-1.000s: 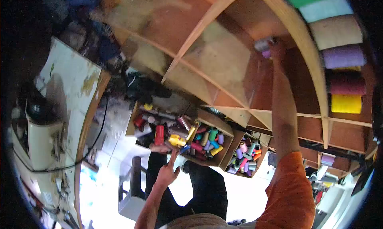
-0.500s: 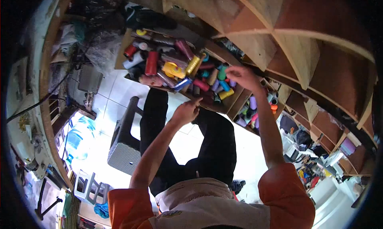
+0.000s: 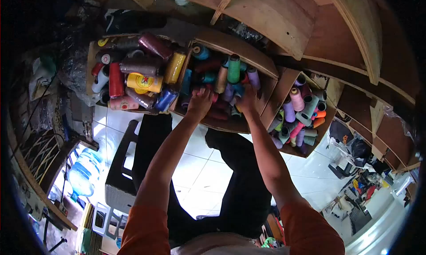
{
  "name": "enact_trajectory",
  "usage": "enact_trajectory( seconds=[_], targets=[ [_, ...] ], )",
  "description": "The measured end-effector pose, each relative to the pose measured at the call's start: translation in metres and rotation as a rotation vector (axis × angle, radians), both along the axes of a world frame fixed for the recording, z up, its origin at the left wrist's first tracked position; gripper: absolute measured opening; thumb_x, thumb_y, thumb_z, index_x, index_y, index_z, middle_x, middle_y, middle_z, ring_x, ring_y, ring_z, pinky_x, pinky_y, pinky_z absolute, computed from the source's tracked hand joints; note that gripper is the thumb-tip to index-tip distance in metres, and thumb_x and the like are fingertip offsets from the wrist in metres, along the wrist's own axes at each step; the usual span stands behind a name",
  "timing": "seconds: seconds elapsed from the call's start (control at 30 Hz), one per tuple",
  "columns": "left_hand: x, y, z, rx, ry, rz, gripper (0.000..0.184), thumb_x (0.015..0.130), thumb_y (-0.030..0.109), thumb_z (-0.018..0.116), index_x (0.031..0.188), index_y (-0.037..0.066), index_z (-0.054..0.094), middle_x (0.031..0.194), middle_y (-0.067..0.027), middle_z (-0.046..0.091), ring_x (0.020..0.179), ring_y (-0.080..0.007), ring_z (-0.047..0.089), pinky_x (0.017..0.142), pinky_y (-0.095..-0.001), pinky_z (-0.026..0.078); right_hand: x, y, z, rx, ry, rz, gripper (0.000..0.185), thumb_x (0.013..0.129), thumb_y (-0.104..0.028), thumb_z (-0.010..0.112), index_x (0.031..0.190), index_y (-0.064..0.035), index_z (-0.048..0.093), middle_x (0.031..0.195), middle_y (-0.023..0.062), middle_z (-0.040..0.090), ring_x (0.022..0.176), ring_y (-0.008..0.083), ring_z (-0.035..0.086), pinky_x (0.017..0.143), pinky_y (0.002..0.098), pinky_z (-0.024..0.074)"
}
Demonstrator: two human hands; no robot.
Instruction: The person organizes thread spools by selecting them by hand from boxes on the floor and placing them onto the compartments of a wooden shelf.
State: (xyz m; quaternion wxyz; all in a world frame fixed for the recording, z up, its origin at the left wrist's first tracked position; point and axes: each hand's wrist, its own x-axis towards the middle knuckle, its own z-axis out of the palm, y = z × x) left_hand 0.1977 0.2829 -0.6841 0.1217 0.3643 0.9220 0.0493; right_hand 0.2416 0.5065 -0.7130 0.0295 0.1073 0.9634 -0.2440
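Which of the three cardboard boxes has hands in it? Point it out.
The middle cardboard box, holding thread spools: the left hand and right hand both reach into it, while no hand is in the left box or the right box.

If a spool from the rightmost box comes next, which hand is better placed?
Probably the right hand, in the middle box on the side nearer the rightmost box; the left hand is farther off.

One spool (image 3: 234, 68) is green, a shadowed cone (image 3: 202, 53) perhaps teal, the sleeves (image 3: 306, 224) orange.
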Motion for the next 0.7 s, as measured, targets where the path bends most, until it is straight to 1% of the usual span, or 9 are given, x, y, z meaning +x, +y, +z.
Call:
enact_trajectory(
  seconds=[0.1,0.2,0.33,0.4,0.47,0.5,0.57,0.6,0.7],
  targets=[
    [0.001,0.01,-0.009,-0.039,-0.006,0.031,0.024,0.08,0.018,0.054,0.102,0.01,0.06,0.108,-0.0073,0.053,0.105,-0.0247,0.048,0.083,-0.0412,0.042,-0.01,-0.009,0.023,0.212,-0.143,-0.012,0.055,0.066,-0.019,0.074,0.114,-0.0077,0.049,0.105,0.0175,0.055,0.099,0.0368,0.054,0.081,0.0483,0.046],
    [-0.009,0.018,-0.001,-0.085,-0.027,-0.032,0.026,0.077,0.019,0.058,0.102,0.009,0.059,0.105,-0.0083,0.054,0.103,-0.0254,0.05,0.082,-0.0393,0.043,-0.009,0.008,0.009,-0.067,-0.256,-0.056,0.057,0.061,-0.021,0.073,0.112,-0.005,0.052,0.104,0.0209,0.056,0.103,0.0418,0.052,0.086,0.0484,0.0426],
    [-0.019,0.03,0.053,0.08,-0.313,0.207,0.054,0.061,0.016,0.074,0.109,0.005,0.053,0.1,-0.0117,0.055,0.101,-0.0308,0.055,0.082,-0.0402,0.046,0.001,0.018,0.06,-0.026,-0.339,0.005,0.054,0.066,-0.026,0.07,0.111,-0.0041,0.051,0.101,0.0211,0.059,0.1,0.0401,0.056,0.081,0.0464,0.0462],
    [-0.026,0.036,0.051,0.454,-0.519,0.545,0.056,0.063,0.015,0.073,0.111,0.004,0.047,0.103,-0.0164,0.056,0.099,-0.0342,0.056,0.083,-0.0414,0.046,0.002,0.026,0.097,-0.059,-0.509,0.022,0.051,0.069,-0.026,0.069,0.11,-0.0029,0.051,0.103,0.0219,0.06,0.099,0.0398,0.058,0.081,0.0455,0.0471],
    [-0.045,0.046,0.069,0.715,-0.809,0.923,0.057,0.067,0.017,0.072,0.112,0.001,0.04,0.105,-0.0216,0.056,0.098,-0.0381,0.057,0.086,-0.0416,0.046,-0.002,0.037,0.109,-0.223,-0.499,-0.231,0.053,0.069,-0.023,0.068,0.114,-0.0029,0.049,0.107,0.0238,0.059,0.102,0.0405,0.057,0.082,0.046,0.0466],
    [-0.051,0.056,0.062,0.941,-0.847,0.957,0.058,0.067,0.018,0.072,0.111,0.0,0.04,0.104,-0.0219,0.057,0.097,-0.0381,0.057,0.085,-0.0413,0.046,-0.004,0.041,0.11,-0.307,-0.49,-0.36,0.054,0.069,-0.021,0.068,0.116,-0.0029,0.048,0.109,0.0247,0.058,0.103,0.0408,0.056,0.083,0.0463,0.0463],
    [-0.062,0.078,0.018,1.402,-0.912,1.006,0.059,0.066,0.02,0.073,0.11,-0.001,0.04,0.101,-0.0224,0.058,0.095,-0.0381,0.059,0.083,-0.0405,0.047,-0.019,0.05,0.1,-0.283,-0.21,-0.307,0.061,0.071,-0.022,0.069,0.121,0.0004,0.043,0.11,0.028,0.057,0.101,0.0446,0.056,0.081,0.0498,0.0467],
    [-0.052,0.086,-0.038,1.302,-0.667,0.972,0.052,0.066,0.015,0.076,0.108,0.004,0.047,0.096,-0.0092,0.06,0.085,-0.016,0.058,0.075,-0.0338,0.05,-0.028,0.055,0.093,-0.267,-0.07,-0.279,0.064,0.071,-0.023,0.07,0.123,0.002,0.04,0.11,0.0297,0.056,0.1,0.0465,0.056,0.08,0.0516,0.0468],
    [-0.061,0.107,-0.006,1.034,-0.57,1.14,0.058,0.063,0.015,0.079,0.109,0.004,0.047,0.096,-0.0091,0.061,0.087,-0.02,0.059,0.077,-0.0349,0.05,-0.056,0.051,0.066,-0.246,-0.004,-0.268,0.065,0.07,-0.018,0.07,0.123,0.0035,0.039,0.107,0.0315,0.056,0.098,0.0475,0.056,0.08,0.0513,0.0475]
  ],
)
